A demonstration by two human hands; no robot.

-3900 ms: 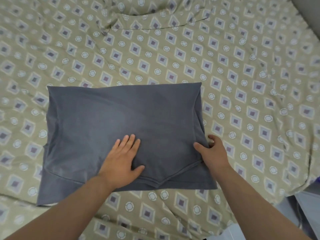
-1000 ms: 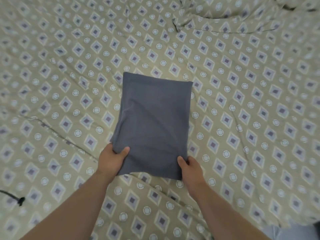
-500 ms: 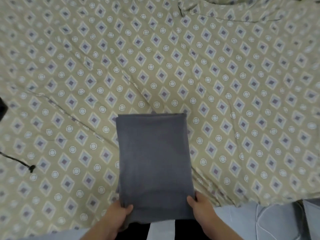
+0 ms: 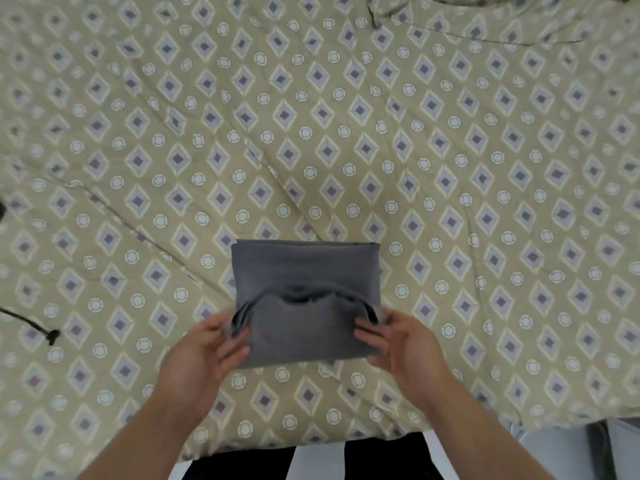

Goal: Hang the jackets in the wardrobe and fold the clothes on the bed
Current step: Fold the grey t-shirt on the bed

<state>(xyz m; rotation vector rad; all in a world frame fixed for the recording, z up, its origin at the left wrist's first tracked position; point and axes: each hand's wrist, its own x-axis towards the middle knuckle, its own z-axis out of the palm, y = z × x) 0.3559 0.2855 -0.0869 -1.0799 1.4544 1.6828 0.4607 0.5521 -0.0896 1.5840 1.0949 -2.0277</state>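
Gripped the folded grey garment point(image 4: 304, 268) by its near half with left hand point(image 4: 204, 351) and right hand point(image 4: 407, 344), fingers point(image 4: 367, 333) pinching the side edges, likely to double it squarely on the bed point(image 4: 346, 150).

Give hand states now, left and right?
Left hand: pinching the grey garment at its left edge.
Right hand: pinching its right edge.

Blurred fingertips point(image 4: 227, 325) of left hand point(image 4: 202, 355); cord point(image 4: 52, 336) beyond left edge.

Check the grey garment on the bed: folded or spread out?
Folded: the grey garment is a compact rectangle, its near half arched up and doubled over, held by left hand and right hand.
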